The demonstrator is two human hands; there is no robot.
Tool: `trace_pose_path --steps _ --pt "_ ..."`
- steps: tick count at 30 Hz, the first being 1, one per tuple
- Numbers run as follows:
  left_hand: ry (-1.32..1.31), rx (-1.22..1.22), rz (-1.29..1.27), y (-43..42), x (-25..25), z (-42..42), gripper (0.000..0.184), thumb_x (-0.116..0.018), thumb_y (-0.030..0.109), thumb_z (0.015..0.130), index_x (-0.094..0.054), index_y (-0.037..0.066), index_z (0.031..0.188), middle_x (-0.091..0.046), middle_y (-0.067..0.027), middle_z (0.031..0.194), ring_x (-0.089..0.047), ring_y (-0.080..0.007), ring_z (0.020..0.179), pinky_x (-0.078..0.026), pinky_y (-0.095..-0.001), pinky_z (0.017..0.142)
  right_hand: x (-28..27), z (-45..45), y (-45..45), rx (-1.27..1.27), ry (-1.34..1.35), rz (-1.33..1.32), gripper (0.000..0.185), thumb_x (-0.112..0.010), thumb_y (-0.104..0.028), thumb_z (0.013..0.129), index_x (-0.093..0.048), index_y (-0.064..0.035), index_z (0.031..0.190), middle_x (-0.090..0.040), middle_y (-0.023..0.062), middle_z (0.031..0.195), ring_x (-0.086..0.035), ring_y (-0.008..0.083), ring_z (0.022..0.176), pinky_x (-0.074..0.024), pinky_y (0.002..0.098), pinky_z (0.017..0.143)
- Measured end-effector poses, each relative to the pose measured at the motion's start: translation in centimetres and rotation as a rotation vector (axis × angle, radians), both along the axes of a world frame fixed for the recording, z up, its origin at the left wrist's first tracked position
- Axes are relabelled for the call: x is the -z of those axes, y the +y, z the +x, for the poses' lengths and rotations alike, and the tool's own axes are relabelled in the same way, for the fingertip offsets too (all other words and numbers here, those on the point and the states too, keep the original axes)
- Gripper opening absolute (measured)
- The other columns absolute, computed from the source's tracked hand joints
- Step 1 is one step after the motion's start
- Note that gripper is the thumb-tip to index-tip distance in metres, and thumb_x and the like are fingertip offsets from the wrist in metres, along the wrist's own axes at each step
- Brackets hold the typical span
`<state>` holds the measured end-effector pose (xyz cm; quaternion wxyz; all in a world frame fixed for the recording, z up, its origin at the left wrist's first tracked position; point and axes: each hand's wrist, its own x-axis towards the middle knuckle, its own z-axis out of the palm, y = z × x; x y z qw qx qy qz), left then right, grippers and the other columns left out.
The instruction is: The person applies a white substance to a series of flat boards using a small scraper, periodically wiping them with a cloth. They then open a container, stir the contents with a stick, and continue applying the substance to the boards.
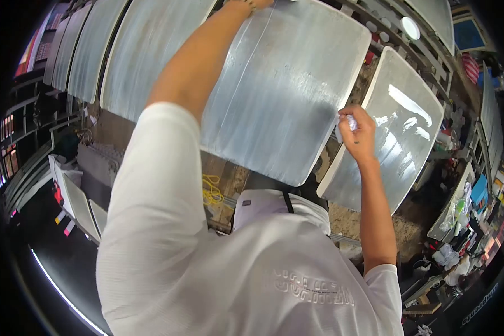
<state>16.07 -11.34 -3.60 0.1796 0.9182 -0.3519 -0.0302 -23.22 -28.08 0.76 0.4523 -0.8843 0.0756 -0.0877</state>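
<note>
Head view: your left hand (261, 3) is cut off above; I cannot tell its grip.
Right hand (359, 134): your grip clamps a half-hidden whitish wad (350, 122) by the right edge of the grey panel (297, 84).

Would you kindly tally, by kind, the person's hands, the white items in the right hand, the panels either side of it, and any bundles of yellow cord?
Hands: 2 (left hand, partly cut off; right hand)
White items: 1 (small wad)
Panels: 2 (large panel; white-streaked panel)
Yellow cord bundles: 1
Total: 6
</note>
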Motion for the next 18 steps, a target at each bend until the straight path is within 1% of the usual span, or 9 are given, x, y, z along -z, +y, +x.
trace_pose_path --steps 1,3,6,8,10,12,14,17,18 --pt "0.008 -0.007 0.013 0.5 0.6 0.0 0.038 -0.059 0.002 0.079 -0.078 0.013 0.109 -0.074 -0.0174 0.109 -0.069 -0.0339 0.108 -0.054 -0.0442 0.095 0.2 -0.2 -0.1 0.021 -0.007 -0.021 0.01 -0.062 -0.006 0.083 -0.067 0.0003 0.088 -0.067 0.015 0.084 -0.066 0.0304 0.073 -0.0521 0.0377 0.069" --pt "-0.038 0.114 0.005 1.7 1.5 -0.2 0.037 -0.06 0.003 0.079 -0.079 0.014 0.108 -0.074 -0.0159 0.109 -0.069 -0.0341 0.108 -0.055 -0.0445 0.095 0.9 -0.6 -0.4 0.034 -0.041 -0.041 0.01 -0.062 -0.006 0.083 -0.067 0.0008 0.088 -0.067 0.0152 0.083 -0.067 0.03 0.074 -0.0517 0.037 0.069" --pt "-0.071 0.163 0.075 6.7 1.1 -5.5 0.035 -0.06 0.005 0.079 -0.08 0.016 0.106 -0.075 -0.0145 0.106 -0.07 -0.0343 0.106 -0.056 -0.0428 0.092 2.0 -1.2 -0.4 0.044 -0.027 -0.002 0.01 -0.062 -0.006 0.084 -0.067 0.0009 0.088 -0.068 0.0156 0.084 -0.067 0.0303 0.075 -0.0519 0.0367 0.07" --pt "-0.092 0.227 0.014 11.4 0.7 -10.7 0.045 -0.057 -0.01 0.072 -0.075 0.005 0.11 -0.074 -0.0139 0.115 -0.068 -0.0311 0.109 -0.054 -0.0421 0.096 2.2 -1.2 0.0 0.03 -0.017 0.009 0.01 -0.062 -0.007 0.084 -0.067 0.0008 0.089 -0.068 0.0155 0.085 -0.068 0.0302 0.076 -0.0521 0.0364 0.071" --pt "-0.018 0.166 0.064 16.0 0.1 -17.0 0.047 -0.056 -0.011 0.072 -0.075 0.007 0.111 -0.074 -0.0113 0.115 -0.068 -0.0294 0.112 -0.052 -0.0425 0.097 2.4 -0.9 0.2 0.017 0.01 0.006 0.01 -0.062 -0.008 0.084 -0.067 0.0003 0.089 -0.068 0.0152 0.084 -0.068 0.03 0.076 -0.0519 0.0364 0.072" --pt "-0.032 0.075 0.086 20.8 0.1 -24.0 0.044 -0.06 -0.007 0.076 -0.076 0.014 0.111 -0.072 -0.0067 0.118 -0.063 -0.0253 0.119 -0.047 -0.0455 0.104 2.7 -0.6 0.5 -0.007 0.018 0.019 0.011 -0.063 -0.008 0.084 -0.067 -0.0001 0.089 -0.068 0.0151 0.084 -0.067 0.03 0.076 -0.0518 0.0364 0.071" --pt "0.071 -0.015 0.12 24.1 -2.0 -30.8 0.05 -0.06 -0.008 0.073 -0.074 0.014 0.115 -0.07 -0.0055 0.122 -0.06 -0.024 0.123 -0.041 -0.0487 0.11 2.8 -0.4 0.9 -0.03 0.025 0.033 0.011 -0.063 -0.009 0.084 -0.067 -0.0004 0.089 -0.068 0.015 0.083 -0.067 0.0299 0.076 -0.0518 0.0363 0.071" --pt "0.102 -0.057 0.125 28.9 -3.3 -39.0 0.053 -0.06 -0.008 0.071 -0.072 0.014 0.118 -0.068 -0.0053 0.124 -0.059 -0.0254 0.124 -0.04 -0.0501 0.111 2.6 -0.2 1.4 -0.077 0.016 0.029 0.011 -0.063 -0.009 0.084 -0.067 -0.0002 0.089 -0.068 0.0153 0.083 -0.067 0.03 0.076 -0.0517 0.0364 0.071" --pt "0.182 -0.085 0.167 30.3 -3.7 -40.9 0.054 -0.06 -0.008 0.07 -0.071 0.013 0.118 -0.068 -0.0052 0.123 -0.059 -0.026 0.124 -0.04 -0.0502 0.11 2.5 -0.2 1.5 -0.096 0.007 0.03 0.012 -0.063 -0.009 0.084 -0.067 0.0 0.09 -0.068 0.0153 0.083 -0.067 0.0301 0.076 -0.0518 0.0365 0.071"
